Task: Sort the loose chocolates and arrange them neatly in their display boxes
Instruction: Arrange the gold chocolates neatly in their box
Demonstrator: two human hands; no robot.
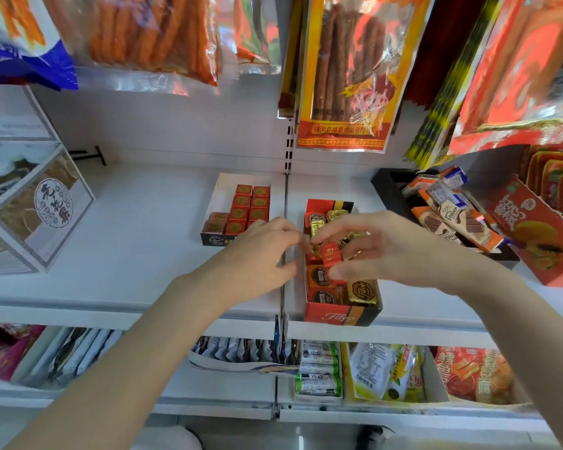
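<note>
Chocolates point(330, 254): we pinch 1 red piece in our right hand point(387, 248) at frame centre, left hand point(264, 245) loosely curled, empty; red box point(338, 315) still mixed, left box point(213, 238) part-filled.

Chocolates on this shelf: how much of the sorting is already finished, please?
Done: red squares stand in rows in the left box. In hand: the right hand pinches a red chocolate above the red box. Left: its gold chocolates and orange ones lie mixed.
</note>
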